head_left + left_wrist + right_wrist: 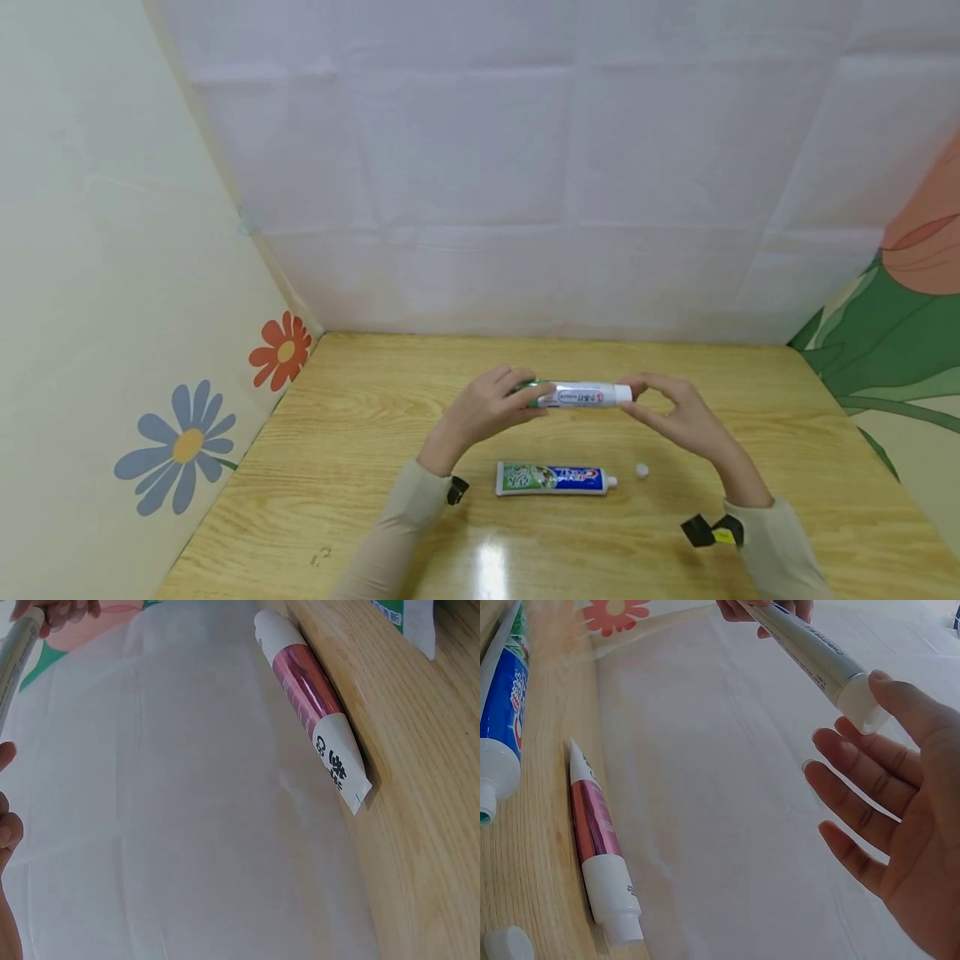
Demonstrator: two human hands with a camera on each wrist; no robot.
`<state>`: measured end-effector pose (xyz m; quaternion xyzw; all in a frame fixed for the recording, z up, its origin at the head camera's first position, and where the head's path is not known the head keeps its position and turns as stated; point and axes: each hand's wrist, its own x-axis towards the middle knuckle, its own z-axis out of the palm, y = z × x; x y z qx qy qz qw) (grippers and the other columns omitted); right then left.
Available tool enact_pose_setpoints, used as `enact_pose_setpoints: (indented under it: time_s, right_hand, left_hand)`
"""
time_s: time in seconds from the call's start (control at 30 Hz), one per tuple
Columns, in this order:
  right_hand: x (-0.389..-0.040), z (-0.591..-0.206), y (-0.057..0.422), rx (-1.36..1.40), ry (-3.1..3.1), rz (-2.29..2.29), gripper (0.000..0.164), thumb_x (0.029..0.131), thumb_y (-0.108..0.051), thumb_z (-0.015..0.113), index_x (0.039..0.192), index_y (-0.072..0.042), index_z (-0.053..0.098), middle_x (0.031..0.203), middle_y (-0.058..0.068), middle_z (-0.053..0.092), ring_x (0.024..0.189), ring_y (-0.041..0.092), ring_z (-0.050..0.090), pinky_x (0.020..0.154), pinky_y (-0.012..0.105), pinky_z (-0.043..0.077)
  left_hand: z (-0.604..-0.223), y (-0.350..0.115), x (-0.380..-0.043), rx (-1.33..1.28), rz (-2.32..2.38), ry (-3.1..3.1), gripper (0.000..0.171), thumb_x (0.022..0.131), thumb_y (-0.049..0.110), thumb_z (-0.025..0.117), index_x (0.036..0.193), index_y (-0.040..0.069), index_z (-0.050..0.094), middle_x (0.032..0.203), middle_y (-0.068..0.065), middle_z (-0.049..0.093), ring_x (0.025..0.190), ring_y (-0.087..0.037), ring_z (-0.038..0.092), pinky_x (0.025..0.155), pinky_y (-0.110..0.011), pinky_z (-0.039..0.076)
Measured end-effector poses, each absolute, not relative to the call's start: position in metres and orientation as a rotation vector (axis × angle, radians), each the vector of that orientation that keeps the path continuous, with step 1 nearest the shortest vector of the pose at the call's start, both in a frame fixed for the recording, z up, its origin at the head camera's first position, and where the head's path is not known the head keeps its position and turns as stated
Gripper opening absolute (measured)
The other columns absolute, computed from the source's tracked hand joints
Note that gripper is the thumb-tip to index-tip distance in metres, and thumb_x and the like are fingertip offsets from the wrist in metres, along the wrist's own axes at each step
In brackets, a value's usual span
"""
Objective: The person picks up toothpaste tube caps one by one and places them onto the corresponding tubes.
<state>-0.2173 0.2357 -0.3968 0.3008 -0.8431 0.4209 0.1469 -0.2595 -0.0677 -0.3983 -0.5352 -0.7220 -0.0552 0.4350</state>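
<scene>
Toothpaste tube (pixel 581 394): I see it held roughly level above the bench (pixel 360 525), between the two hands.
Left hand (pixel 487 406): clamped round the tube's green end.
Right hand (pixel 684 418): thumb and fingertip pinching its white cap (pixel 624 393); I see the other fingers spread.
Blue-and-green tube (pixel 553 479): lying on the bench, nearer the person, nozzle (pixel 612 482) bare.
Loose cap (pixel 642 471): on the bench, just beside that nozzle.
Pink-and-white tube (pixel 307 684): lying on the bench near the pale backdrop (pixel 480 167); both my wrist views show it.
</scene>
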Motion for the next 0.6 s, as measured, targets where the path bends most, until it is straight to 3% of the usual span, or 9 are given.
enact_pose_setpoints:
  time_s: [0.13, 0.47, 0.6]
  right_hand:
    - [-0.2167, -0.3963, 0.2349, 0.863, -2.432, 1.201, 0.024, 0.080, -0.005, 0.070, 0.103, -0.009, 0.065, 0.088, -0.008, 0.064, 0.084, 0.005, 0.057, 0.084, 0.051, 0.042]
    - [-0.2202, -0.3994, 0.2370, 0.931, -2.425, 1.108, 0.017, 0.082, -0.003, 0.067, 0.095, -0.015, 0.066, 0.090, -0.008, 0.065, 0.083, 0.005, 0.058, 0.078, 0.038, 0.045]
    - [-0.2212, -0.4001, 0.2379, 0.936, -2.430, 1.123, 0.016, 0.083, -0.004, 0.066, 0.094, -0.016, 0.066, 0.091, -0.008, 0.066, 0.083, 0.006, 0.058, 0.079, 0.040, 0.046]
  left_hand:
    - [-0.3989, -0.0681, -0.2593, -1.331, -0.135, -1.800, 0.043, 0.082, 0.039, 0.069, 0.119, 0.020, 0.061, 0.099, -0.001, 0.060, 0.071, -0.008, 0.050, 0.057, -0.015, 0.043]
    - [-0.4010, -0.0655, -0.2594, -1.327, -0.127, -1.801, 0.043, 0.080, 0.039, 0.070, 0.119, 0.021, 0.061, 0.098, -0.001, 0.061, 0.071, -0.007, 0.049, 0.058, -0.014, 0.041]
    - [-0.4011, -0.0650, -0.2592, -1.327, -0.134, -1.806, 0.043, 0.080, 0.039, 0.070, 0.119, 0.021, 0.061, 0.099, 0.000, 0.060, 0.071, -0.007, 0.050, 0.059, -0.014, 0.042]
